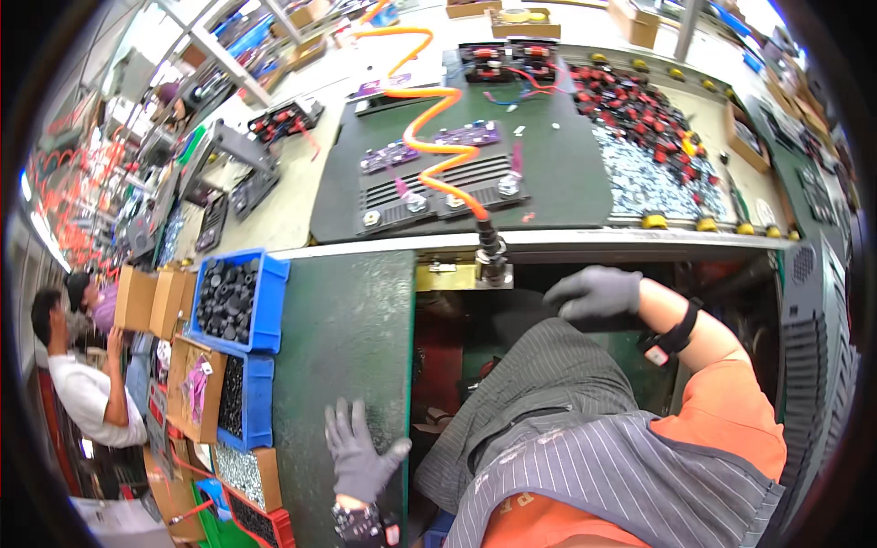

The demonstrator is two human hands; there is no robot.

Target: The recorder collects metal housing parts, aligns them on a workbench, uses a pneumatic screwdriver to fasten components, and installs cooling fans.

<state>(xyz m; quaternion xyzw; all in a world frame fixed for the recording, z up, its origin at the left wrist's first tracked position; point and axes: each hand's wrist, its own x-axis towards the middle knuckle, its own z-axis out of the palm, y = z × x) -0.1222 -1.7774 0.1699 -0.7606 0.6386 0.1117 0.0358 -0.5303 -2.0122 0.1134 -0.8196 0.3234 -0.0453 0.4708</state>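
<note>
a blue bin (pixel 272 306) of black parts (pixel 227 297) stands left of the green tabletop (pixel 343 338), over which the gloved left hand (pixel 359 457) lies, fingers spread and free. farther right, the orange hose (pixel 438 148) ends in a dark fitting (pixel 492 254) near the gloved right hand (pixel 598 292), fingers loosely extended, gripping nothing visible.

Plastic bins (pixel 275 306) stand along the left edge of the side tabletop (pixel 343 320), the left hand (pixel 354 464) to their right. Ahead, on the front tabletop (pixel 566 178), circuit boards (pixel 470 134) lie behind finned plates (pixel 489 171); heaped parts (pixel 630 114) lie right of them.
</note>
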